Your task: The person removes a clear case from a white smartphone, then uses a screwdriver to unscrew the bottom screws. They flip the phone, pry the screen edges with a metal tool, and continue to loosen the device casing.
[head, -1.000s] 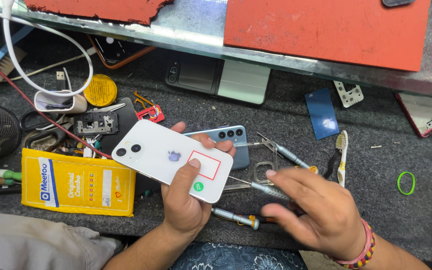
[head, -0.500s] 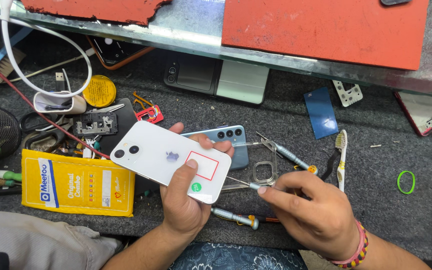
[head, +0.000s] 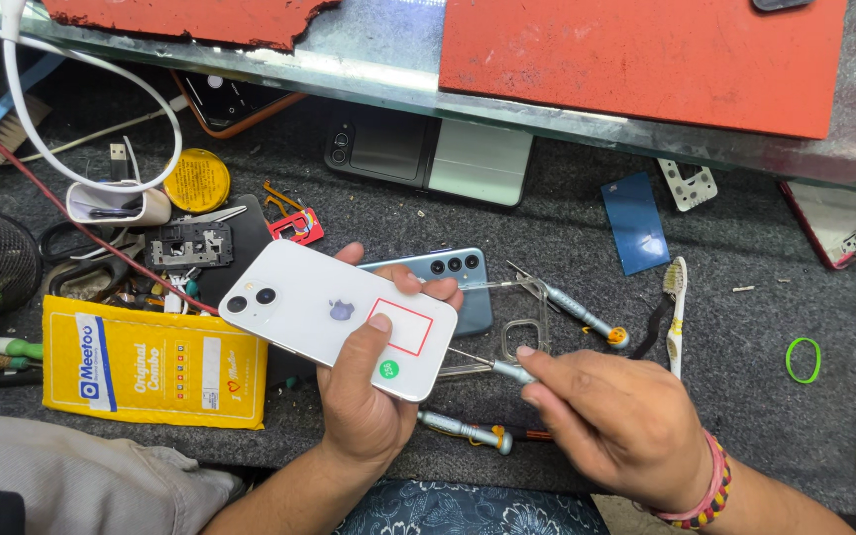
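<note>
The left hand grips a white phone back-up above the grey work mat – its back cover closed and in place – while the right hand pinches a small screwdriver whose tip meets the phone's bottom edge, nothing opened yet.

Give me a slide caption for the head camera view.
Left hand holds a white phone; right hand holds a screwdriver at its edge.

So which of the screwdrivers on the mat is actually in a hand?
The one in the right hand, its screwdriver tip at the white phone; the other two lie untouched.
</note>
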